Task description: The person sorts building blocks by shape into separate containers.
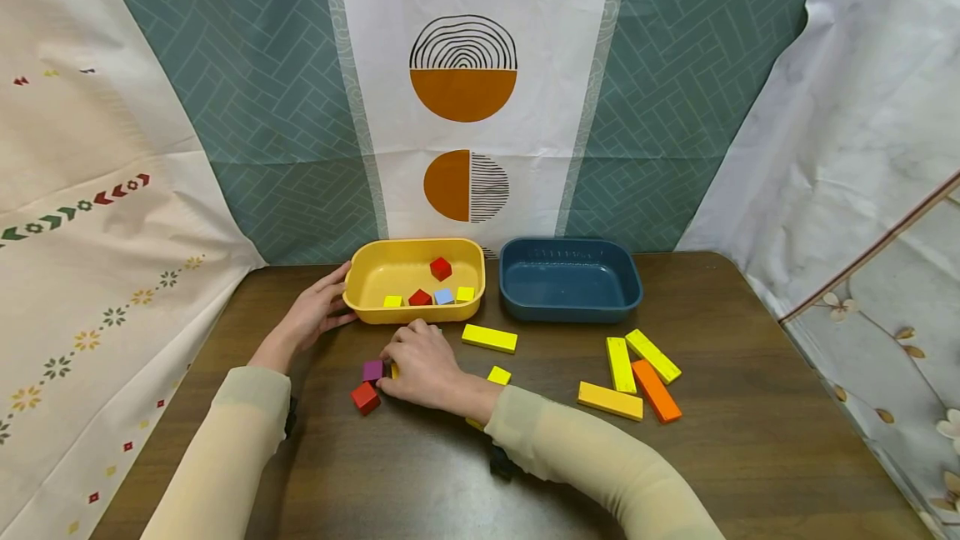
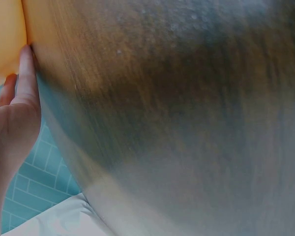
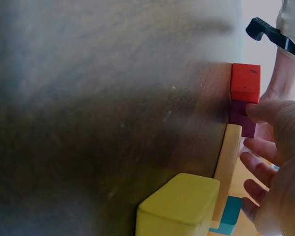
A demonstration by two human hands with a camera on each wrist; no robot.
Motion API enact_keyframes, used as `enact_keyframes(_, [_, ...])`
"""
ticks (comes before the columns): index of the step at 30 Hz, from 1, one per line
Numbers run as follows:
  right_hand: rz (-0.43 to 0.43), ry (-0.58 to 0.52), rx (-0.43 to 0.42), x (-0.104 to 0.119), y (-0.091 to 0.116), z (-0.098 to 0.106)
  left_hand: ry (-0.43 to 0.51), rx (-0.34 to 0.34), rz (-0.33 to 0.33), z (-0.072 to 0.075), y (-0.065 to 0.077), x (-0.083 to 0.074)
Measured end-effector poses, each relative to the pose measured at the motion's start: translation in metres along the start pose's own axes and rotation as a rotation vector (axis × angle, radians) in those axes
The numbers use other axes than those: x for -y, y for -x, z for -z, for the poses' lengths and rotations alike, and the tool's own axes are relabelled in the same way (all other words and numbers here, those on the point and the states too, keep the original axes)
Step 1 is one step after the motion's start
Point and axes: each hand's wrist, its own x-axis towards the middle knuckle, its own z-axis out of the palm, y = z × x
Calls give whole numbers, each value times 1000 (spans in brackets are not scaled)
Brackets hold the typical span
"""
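Observation:
In the head view my left hand (image 1: 311, 311) rests against the left end of the yellow tray (image 1: 358, 273), its fingers fairly straight along the outer wall. The left wrist view shows a fingertip at the tray's side (image 2: 7, 34). My right hand (image 1: 423, 365) reaches over the blocks in front of that tray. Its thumb tip overlaps a purple cube (image 3: 242, 118) in the right wrist view, the other fingers spread apart below. A red cube (image 3: 245, 83) adjoins the purple one. An orange-yellow block (image 3: 227, 172) stands beside the fingers, with a teal block (image 3: 230, 214) partly behind it.
Several small cubes, such as a red one (image 1: 441, 268), lie inside the yellow tray. A dark blue tray (image 1: 570, 313) stands to its right. Long yellow and orange blocks (image 1: 656, 391) lie at the right. One yellow block (image 1: 489, 337) lies before the trays.

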Motion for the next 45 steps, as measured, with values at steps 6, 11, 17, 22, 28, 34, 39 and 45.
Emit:
enact_keyframes(6, [13, 1, -21, -1, 0, -2, 2, 9, -3, -3, 5, -5])
enact_keyframes(11, [22, -10, -58, -3, 0, -1, -1, 15, -13, -2, 4, -3])
enact_keyframes(17, [27, -44, -104, -5, 2, 6, 0, 10, -17, 1, -1, 2])
enact_keyframes(22, [28, -79, -120, -4, 4, 14, -12, 1, -16, 6, -9, 11])
enact_keyframes(28, [25, -122, -150, -6, 7, 28, -20, 0, -19, 7, -11, 14])
enact_keyframes(34, [11, -154, -200, -14, 9, 44, -33, -8, -23, 6, -11, 14])
enact_keyframes(39, [-3, -187, -241, -23, 9, 55, -23, -5, -27, 6, -10, 14])
enact_keyframes(45, [-50, -210, -308, -39, 6, 69, -11, -2, -27, 7, -12, 15])
